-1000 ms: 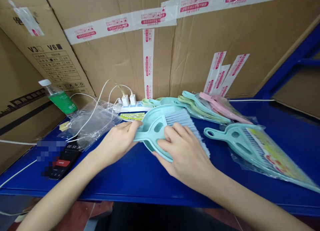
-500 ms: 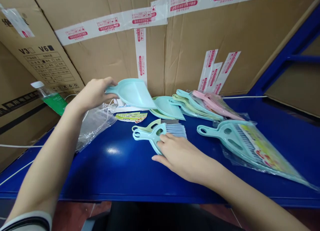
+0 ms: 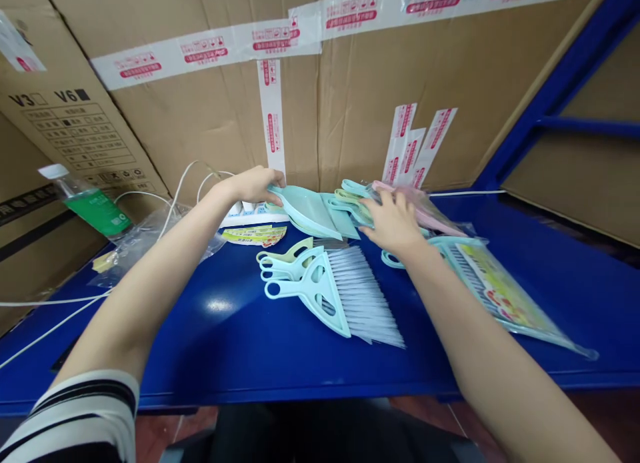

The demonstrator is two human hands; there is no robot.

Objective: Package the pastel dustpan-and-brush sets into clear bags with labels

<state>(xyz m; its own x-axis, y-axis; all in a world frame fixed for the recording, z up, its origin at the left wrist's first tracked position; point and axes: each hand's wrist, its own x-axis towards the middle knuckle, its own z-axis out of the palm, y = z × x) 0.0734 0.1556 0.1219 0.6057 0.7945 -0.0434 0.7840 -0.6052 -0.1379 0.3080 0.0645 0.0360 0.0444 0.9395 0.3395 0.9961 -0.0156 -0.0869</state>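
My left hand (image 3: 257, 185) is closed on the handle end of a light blue dustpan (image 3: 307, 209), which lies over other dustpans near the cardboard. To its right, my right hand (image 3: 393, 224) reaches over a pile of bagged dustpan sets (image 3: 353, 209), its fingers spread; its contact with them is partly hidden. A pink bagged set (image 3: 420, 206) sits just beyond that hand. In front, several hand brushes (image 3: 313, 293) overlap on the blue table, light blue ones over a green one. A bagged blue dustpan-and-brush set (image 3: 493, 283) lies right of my right forearm.
Yellow printed cards (image 3: 255, 235) lie in front of a white power strip (image 3: 255, 215). At the left are a green-labelled bottle (image 3: 93, 206), clear plastic bags (image 3: 145, 239) and white cables (image 3: 55, 301). Cardboard (image 3: 210, 123) stands along the back; a blue metal frame (image 3: 530, 109) rises at the right.
My left hand has brought the dustpan right and down onto the other dustpans. My right hand has left the brushes, now lying fully visible, and moved up and right to the bagged pile.
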